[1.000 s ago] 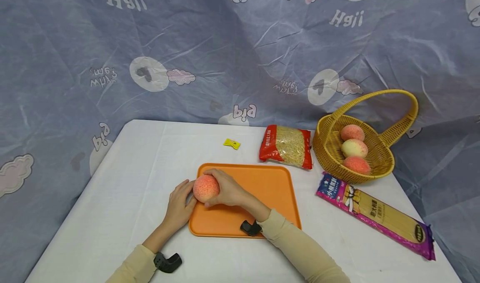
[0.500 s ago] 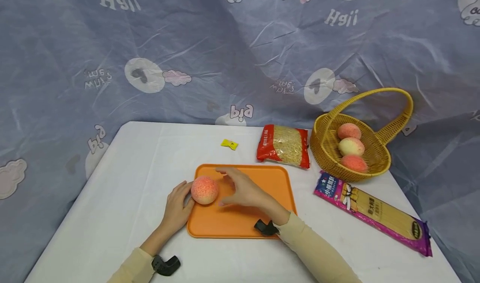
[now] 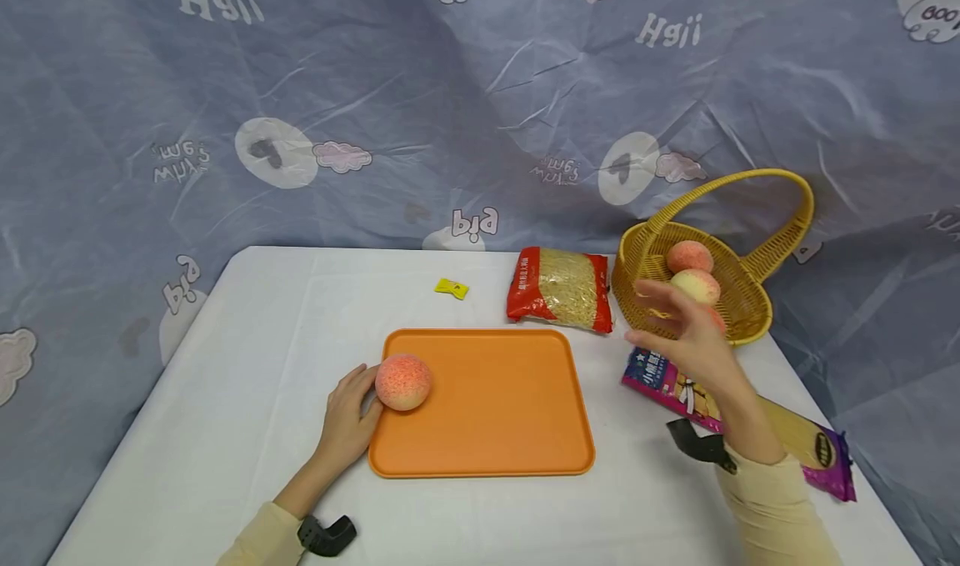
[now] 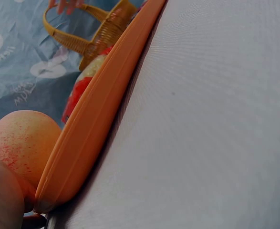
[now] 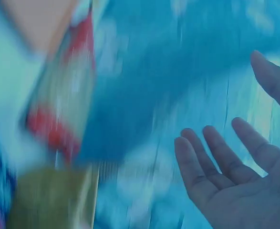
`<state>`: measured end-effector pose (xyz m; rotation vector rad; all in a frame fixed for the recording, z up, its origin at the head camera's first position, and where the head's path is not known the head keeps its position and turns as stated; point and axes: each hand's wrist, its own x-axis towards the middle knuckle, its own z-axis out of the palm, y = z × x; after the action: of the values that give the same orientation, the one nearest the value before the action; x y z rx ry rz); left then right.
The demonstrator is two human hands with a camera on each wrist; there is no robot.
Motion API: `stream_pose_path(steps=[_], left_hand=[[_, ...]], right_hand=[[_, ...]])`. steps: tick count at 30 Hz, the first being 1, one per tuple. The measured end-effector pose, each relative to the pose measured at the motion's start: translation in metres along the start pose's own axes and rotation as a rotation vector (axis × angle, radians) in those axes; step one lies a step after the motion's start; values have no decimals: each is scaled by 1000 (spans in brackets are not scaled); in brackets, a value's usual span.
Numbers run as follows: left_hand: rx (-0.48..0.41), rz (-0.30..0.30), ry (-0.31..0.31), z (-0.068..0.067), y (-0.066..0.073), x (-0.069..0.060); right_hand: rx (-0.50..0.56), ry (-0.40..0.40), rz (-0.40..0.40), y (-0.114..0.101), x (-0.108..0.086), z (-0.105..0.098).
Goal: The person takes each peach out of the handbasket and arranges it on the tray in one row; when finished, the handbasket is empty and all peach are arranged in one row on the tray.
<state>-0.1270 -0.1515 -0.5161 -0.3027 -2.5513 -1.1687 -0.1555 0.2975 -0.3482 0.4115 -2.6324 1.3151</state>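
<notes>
A pink-speckled peach [image 3: 403, 382] sits at the left end of the orange tray [image 3: 495, 408]. My left hand [image 3: 349, 416] rests at the tray's left edge, its fingers against or very close to the peach. In the left wrist view, part of that hand [image 4: 4, 195] shows beside the peach [image 4: 25, 138] and the tray's rim; the rest is out of frame. My right hand [image 3: 693, 341] hovers in front of the yellow wicker basket [image 3: 750, 320], fingers spread and holding nothing. Inside the basket are a pink peach [image 3: 689, 256], a pale one [image 3: 697, 285] and a third, mostly hidden behind the hand.
Left of the basket lies a red-ended clear bag of pasta [image 3: 562, 289]. A long purple pack of noodles [image 3: 798, 433] lies partly under my right forearm. A small yellow wrapped candy [image 3: 452, 288] is behind the tray. A patterned cloth [image 3: 450, 149] hangs behind the table.
My right hand has let go of the peach on the tray and moved right to the basket. My left hand has stayed beside that peach. The head view has shifted slightly.
</notes>
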Motion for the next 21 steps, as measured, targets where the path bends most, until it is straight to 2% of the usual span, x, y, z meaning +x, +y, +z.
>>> stream_pose_path(steps=[4, 6, 9, 13, 18, 21], left_hand=[[-2, -8, -6, 0, 1, 0], [0, -9, -9, 0, 1, 0], [-4, -19, -9, -1, 1, 0], [-11, -34, -10, -2, 1, 0], [-16, -32, -12, -1, 1, 0], [-14, -22, -6, -1, 1, 1]], right_hand=[[-10, 118, 88, 36, -1, -51], [-22, 129, 153, 55, -1, -69], [-53, 101, 243, 80, 4, -86], [-35, 41, 316, 105, 12, -93], [32, -22, 325, 130, 19, -93], [28, -35, 354, 137, 23, -89]])
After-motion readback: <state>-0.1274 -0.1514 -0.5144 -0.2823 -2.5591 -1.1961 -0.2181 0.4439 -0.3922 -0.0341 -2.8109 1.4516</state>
